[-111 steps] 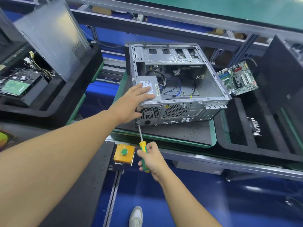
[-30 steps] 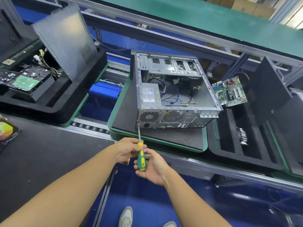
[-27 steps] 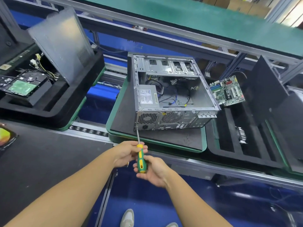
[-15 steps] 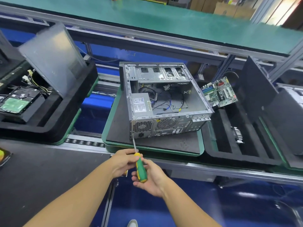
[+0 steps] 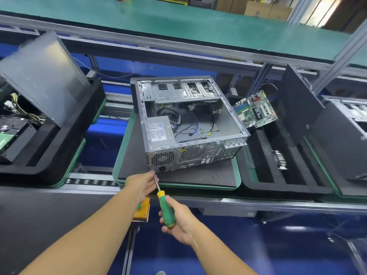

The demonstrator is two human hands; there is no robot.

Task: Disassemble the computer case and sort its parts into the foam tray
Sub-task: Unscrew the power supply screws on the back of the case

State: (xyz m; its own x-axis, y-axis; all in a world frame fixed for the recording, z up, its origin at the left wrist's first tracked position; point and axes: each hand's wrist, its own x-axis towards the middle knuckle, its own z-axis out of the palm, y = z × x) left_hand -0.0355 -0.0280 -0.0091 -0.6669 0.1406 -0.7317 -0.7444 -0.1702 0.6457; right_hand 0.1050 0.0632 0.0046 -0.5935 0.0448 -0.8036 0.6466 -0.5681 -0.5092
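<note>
Far left on the conveyor: black foam tray [image 5: 59, 155], with a hard drive with a green circuit board [image 5: 6, 135] in a compartment at the tray's left edge. A grey sheet-metal side panel [image 5: 43, 76] leaning tilted over the tray's back part.

In the middle: green-rimmed pallet with a black mat [image 5: 131, 155], carrying the open silver steel computer case [image 5: 228, 124]. Case lying with open side up, vented rear panel facing the pallet's near edge, right end reaching the pallet's right edge. Inside, at the case's near left corner, grey boxy power supply [image 5: 158, 132] with a white label; loose black and blue cables [image 5: 190, 128] just beside it.

At the case's near lower left corner, tip of the green-and-yellow-handled screwdriver [image 5: 166, 209]. Left hand [image 5: 142, 183] curled, fingertips pinching the bare metal shaft near the tip. Right hand [image 5: 178, 223] wrapped around the handle, just off the pallet's near edge. Under the left wrist, small orange box with a green button [image 5: 142, 211].

Right of the pallet: second black foam tray [image 5: 262, 155], slotted, with a green motherboard [image 5: 256, 110] propped tilted at its back left corner and a black panel [image 5: 297, 104] standing tilted further right.
</note>
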